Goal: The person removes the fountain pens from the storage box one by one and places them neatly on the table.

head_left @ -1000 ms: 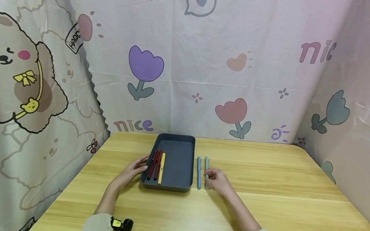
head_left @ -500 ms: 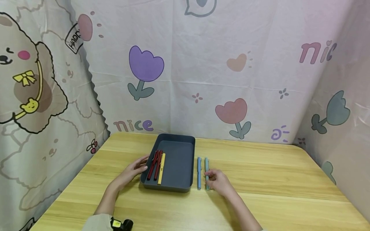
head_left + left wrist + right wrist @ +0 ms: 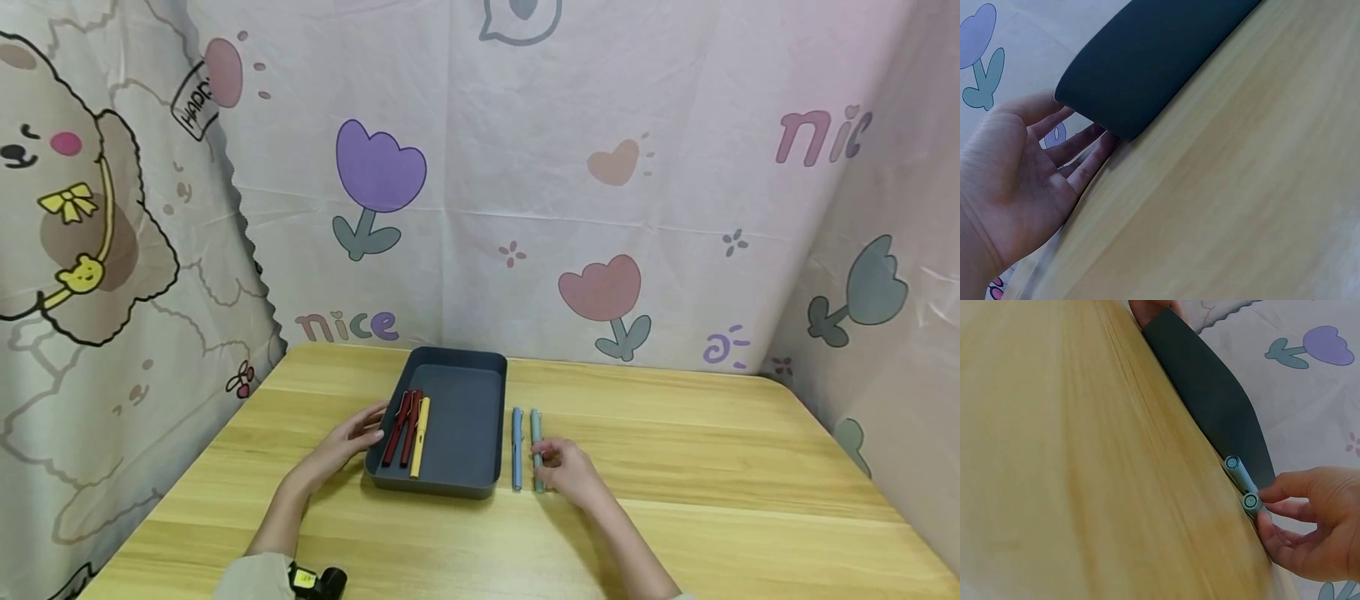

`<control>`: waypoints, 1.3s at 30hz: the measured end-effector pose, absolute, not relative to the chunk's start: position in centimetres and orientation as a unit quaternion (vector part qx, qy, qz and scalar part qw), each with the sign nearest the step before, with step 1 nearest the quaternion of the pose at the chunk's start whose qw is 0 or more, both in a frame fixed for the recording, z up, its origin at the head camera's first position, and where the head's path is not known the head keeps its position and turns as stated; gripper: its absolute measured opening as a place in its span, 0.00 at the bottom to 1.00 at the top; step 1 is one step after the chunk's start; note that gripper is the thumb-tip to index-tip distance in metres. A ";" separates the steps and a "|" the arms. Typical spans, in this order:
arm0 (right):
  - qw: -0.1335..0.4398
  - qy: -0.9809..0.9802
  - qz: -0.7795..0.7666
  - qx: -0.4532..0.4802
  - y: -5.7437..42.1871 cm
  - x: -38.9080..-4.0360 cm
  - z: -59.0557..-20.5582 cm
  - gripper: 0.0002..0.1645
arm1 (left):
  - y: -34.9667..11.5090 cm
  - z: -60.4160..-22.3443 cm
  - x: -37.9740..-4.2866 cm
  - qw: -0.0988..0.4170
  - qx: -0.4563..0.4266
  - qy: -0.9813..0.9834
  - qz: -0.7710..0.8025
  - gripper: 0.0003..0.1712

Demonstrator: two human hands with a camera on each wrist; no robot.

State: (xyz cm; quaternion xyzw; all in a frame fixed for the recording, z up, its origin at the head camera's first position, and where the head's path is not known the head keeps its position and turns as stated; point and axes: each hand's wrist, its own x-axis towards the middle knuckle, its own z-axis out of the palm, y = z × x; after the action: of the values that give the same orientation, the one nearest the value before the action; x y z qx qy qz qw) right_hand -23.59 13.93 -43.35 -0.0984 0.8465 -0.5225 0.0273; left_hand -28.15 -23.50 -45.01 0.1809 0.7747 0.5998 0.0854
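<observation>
A dark grey tray (image 3: 465, 425) stands on the table, with two dark red pens (image 3: 393, 442) (image 3: 410, 433) and a yellow pen (image 3: 420, 437) lying side by side along its left part. My left hand (image 3: 347, 439) rests against the tray's left side; in the left wrist view its extended fingers (image 3: 1088, 159) touch the outer wall near a corner. To the right of the tray, a blue pen (image 3: 517, 450) lies on the table. Beside it is a green pen (image 3: 536, 427), which my right hand (image 3: 567, 471) pinches near its lower end between thumb and fingers.
The wooden table (image 3: 720, 475) reaches back to a printed cloth (image 3: 510, 150) with tulips and letters. Another cloth hangs close along the left side. A black device (image 3: 318, 582) is strapped to my left wrist.
The green pen has shifted very slightly in my right hand's fingers, its top end tipping a little to the left. My left hand and the tray have stayed in place.
</observation>
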 end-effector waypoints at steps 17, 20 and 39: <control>0.031 0.847 -0.524 -0.086 14.2 -23.5 -43.0 0.17 | -23.1 -44.5 -28.1 0.090 0.173 0.770 0.607 0.33; 0.027 0.848 -0.524 -0.076 14.3 -23.5 -42.9 0.16 | -23.0 -44.5 -28.0 0.091 0.175 0.769 0.608 0.33; -0.009 0.863 -0.497 -0.094 12.6 -23.8 -40.9 0.13 | -23.3 -44.7 -28.0 0.089 0.173 0.769 0.608 0.33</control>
State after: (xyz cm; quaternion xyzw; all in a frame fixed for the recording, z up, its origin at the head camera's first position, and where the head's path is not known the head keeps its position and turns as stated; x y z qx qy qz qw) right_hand -23.80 12.60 -40.94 -0.0935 0.8629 -0.4965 -0.0088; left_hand -28.03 -23.35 -44.71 0.1732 0.7693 0.6085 0.0886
